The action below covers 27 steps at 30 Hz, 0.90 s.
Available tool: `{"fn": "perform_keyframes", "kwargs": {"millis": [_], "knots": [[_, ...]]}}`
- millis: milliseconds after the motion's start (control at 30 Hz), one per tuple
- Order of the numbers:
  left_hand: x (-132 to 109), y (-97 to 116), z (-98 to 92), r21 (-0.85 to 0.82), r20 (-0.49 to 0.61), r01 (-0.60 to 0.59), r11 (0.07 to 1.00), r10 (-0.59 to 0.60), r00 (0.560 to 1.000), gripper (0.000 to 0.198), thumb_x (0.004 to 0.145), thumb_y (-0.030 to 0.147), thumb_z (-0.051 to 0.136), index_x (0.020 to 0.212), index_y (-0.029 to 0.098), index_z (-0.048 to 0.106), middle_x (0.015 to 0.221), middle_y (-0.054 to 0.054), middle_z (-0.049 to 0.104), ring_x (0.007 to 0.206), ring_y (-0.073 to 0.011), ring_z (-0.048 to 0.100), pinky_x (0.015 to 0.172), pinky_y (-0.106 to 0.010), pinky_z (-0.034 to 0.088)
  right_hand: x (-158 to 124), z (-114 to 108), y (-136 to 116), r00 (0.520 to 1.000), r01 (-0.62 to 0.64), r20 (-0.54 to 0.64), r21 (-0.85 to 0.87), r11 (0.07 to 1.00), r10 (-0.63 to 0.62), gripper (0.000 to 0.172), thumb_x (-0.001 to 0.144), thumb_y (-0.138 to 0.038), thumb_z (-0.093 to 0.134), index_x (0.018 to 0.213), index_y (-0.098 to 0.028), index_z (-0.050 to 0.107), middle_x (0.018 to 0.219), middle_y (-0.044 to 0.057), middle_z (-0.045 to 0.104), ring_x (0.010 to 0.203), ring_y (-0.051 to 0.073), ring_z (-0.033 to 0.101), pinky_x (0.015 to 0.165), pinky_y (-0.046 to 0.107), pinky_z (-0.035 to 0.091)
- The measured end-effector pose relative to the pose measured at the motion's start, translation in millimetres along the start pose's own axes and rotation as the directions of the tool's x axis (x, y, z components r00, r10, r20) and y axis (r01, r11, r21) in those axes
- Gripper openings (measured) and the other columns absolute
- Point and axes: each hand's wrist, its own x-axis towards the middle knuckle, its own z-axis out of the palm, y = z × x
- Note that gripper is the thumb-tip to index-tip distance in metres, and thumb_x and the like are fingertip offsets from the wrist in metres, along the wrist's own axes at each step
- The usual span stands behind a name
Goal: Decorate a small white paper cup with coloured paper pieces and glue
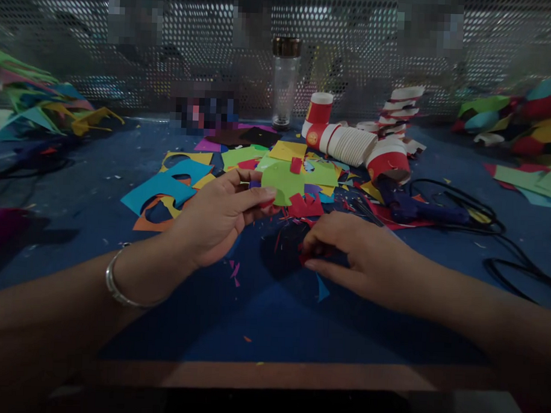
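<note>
My left hand (225,214), with a silver bangle on its wrist, pinches a round light green piece (283,182) by its left edge. A small red piece (295,165) shows on the upper part of the green one. Low over the blue table my right hand (341,248) is curled, thumb and fingers close together around a small dark red bit that is hard to make out. Red scraps (306,206) lie between and beyond the two hands, and a small blue triangle (322,287) lies just below my right hand.
Cut coloured sheets (156,187) lie at left. Behind stand a clear bottle (285,89) and red-white paper cups (319,108), some stacked on their side. A dark blue glue gun (420,208) with black cable lies at right. Paper heaps flank both sides; a perforated metal screen (353,52) rises behind.
</note>
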Motion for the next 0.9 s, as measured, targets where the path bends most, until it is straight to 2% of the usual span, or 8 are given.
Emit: {"fn": "perform_keyframes", "kwargs": {"millis": [400, 633, 900], "knots": [[3, 0, -2.3, 0.015, 0.006, -0.04, 0.999, 0.04, 0.999, 0.022, 0.08, -0.003, 0.07, 0.091, 0.015, 0.063, 0.083, 0.0, 0.07, 0.07, -0.0097, 0.069, 0.066, -0.02, 0.057, -2, -2, 0, 1.0, 0.007, -0.004, 0.051, 0.999, -0.007, 0.006, 0.091, -0.017, 0.062, 0.087, -0.016, 0.066, 0.086, 0.005, 0.069, 0.082, 0.019, 0.061, 0.074, 0.032, 0.048], [3, 0, -2.7, 0.012, 0.004, -0.049, 0.999, 0.049, 0.999, 0.022, 0.08, -0.004, 0.07, 0.09, 0.015, 0.063, 0.08, 0.001, 0.069, 0.067, -0.0087, 0.067, 0.063, -0.019, 0.056, -5, -11, -2, 0.982, -0.176, -0.03, 0.224, 0.959, 0.187, 0.005, 0.089, -0.022, 0.062, 0.088, -0.021, 0.066, 0.085, 0.001, 0.071, 0.074, 0.016, 0.065, 0.067, 0.028, 0.05], [3, 2, -3.0, 0.023, -0.014, -0.037, 0.999, 0.037, 0.999, 0.023, 0.077, -0.001, 0.074, 0.09, 0.016, 0.064, 0.083, 0.001, 0.07, 0.072, -0.0097, 0.067, 0.067, -0.02, 0.055, -3, -13, -3, 0.975, -0.186, -0.051, 0.343, 0.921, 0.216, 0.004, 0.086, -0.023, 0.065, 0.085, -0.021, 0.068, 0.082, 0.001, 0.073, 0.073, 0.015, 0.065, 0.065, 0.027, 0.051]]}}
